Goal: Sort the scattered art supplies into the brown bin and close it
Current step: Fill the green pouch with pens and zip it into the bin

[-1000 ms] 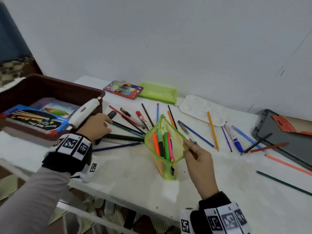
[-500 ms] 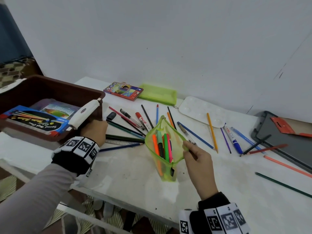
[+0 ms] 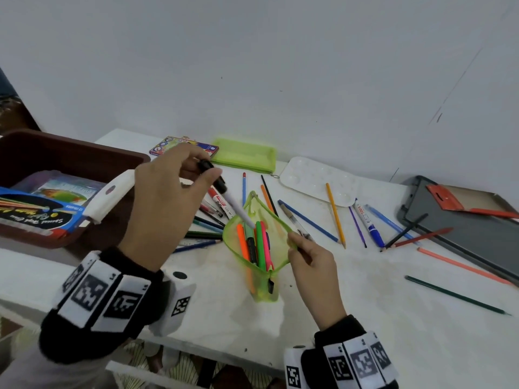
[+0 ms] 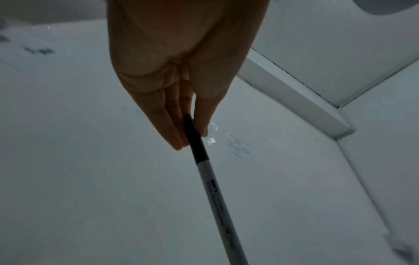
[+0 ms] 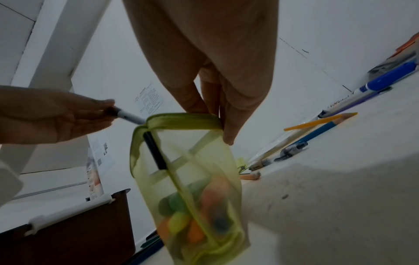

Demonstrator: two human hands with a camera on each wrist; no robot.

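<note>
A green mesh pencil pouch [image 3: 261, 265] lies open on the white table [image 3: 365, 318], with several coloured markers inside. My right hand [image 3: 297, 244] pinches the pouch's rim [image 5: 181, 119] and holds its mouth open. My left hand [image 3: 200, 172] pinches the black cap end of a white marker [image 3: 234, 207], whose lower end dips into the pouch mouth. The left wrist view shows the marker [image 4: 208, 181] slanting down from my fingertips [image 4: 181, 141]. The brown bin [image 3: 73, 158] stands at the left with boxes of supplies [image 3: 36, 209] in it.
Loose pencils and pens [image 3: 334, 211] lie scattered behind and right of the pouch. A white paint palette [image 3: 314, 178], a second green pouch [image 3: 247, 154] and a colour box [image 3: 168, 143] sit near the wall. The grey lid [image 3: 460, 228] lies at the right edge.
My left hand has lifted from the pens beside the bin and swung right with a white marker, its end now in the pouch. My right hand still holds the pouch rim.
</note>
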